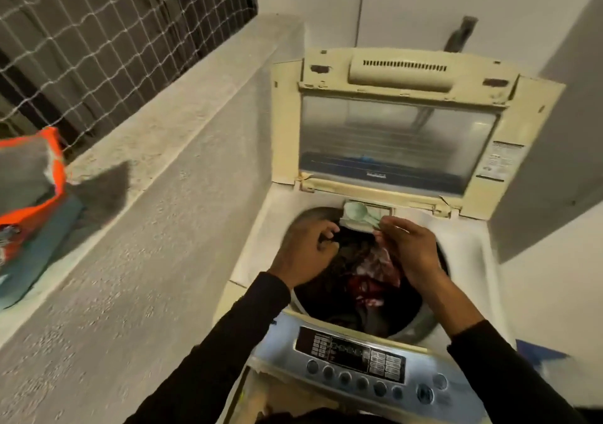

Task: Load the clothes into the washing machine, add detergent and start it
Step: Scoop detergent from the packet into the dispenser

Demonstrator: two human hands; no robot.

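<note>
Dark clothes loaded in cream top-loading washer | right hand pinched pale-green plastic scoop at drum's rear; left hand curled, contents unclear | start pending

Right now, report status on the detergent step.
Right hand pinching green scoop over dispenser tray. Left hand curled at drum rim. Clothes loaded. Nothing blocking.

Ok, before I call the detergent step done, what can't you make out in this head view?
- Scoop: whether it holds powder; bowl too pale and small.
- Detergent bag: cut by the left edge, label blurred.
- Control panel: text too small, display unreadable.
- Clothes in the drum: partly hidden under the left hand and right hand.
- Left hand: motion blur hides what, if anything, it holds.
</note>
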